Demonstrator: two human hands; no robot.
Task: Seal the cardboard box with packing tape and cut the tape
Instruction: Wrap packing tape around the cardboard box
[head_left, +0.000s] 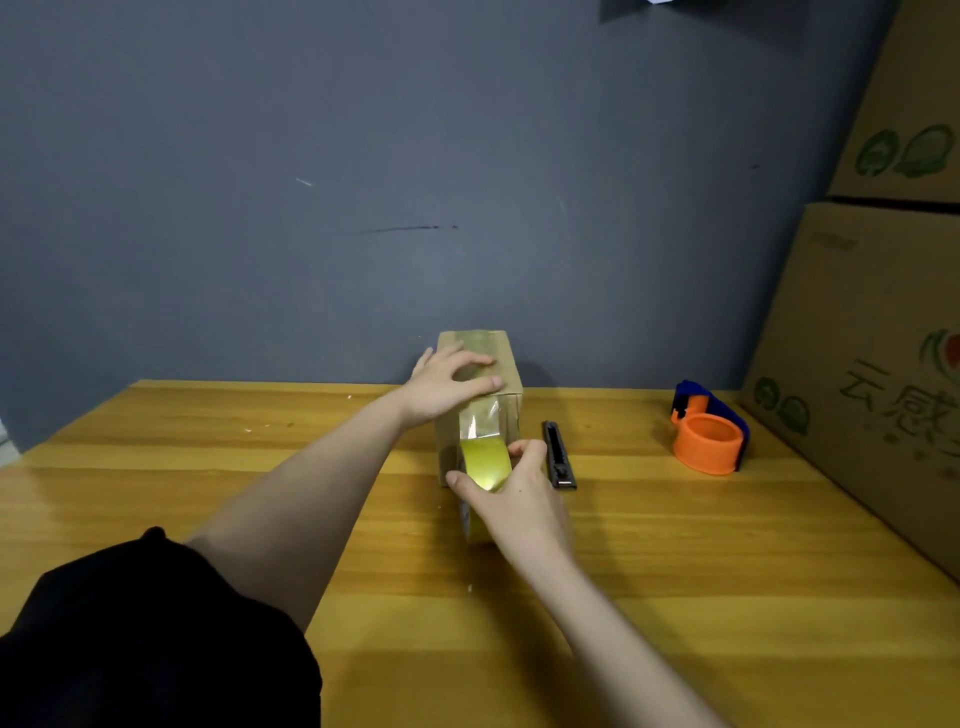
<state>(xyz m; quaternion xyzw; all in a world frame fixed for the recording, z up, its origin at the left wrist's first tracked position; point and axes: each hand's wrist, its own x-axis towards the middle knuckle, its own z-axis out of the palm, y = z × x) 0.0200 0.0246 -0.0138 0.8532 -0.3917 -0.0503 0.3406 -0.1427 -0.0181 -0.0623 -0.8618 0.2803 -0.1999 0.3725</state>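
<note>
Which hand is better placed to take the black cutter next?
Right. The right hand holds the tape roll beside the cutter; the left hand presses the box.

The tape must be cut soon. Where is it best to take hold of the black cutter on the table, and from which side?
Take the black cutter by its long sides near the middle, from above and from its right. It lies flat on the table, lengthwise away from the person, close beside the cardboard box and the right hand holding the tape roll, so the left side looks crowded.
</note>
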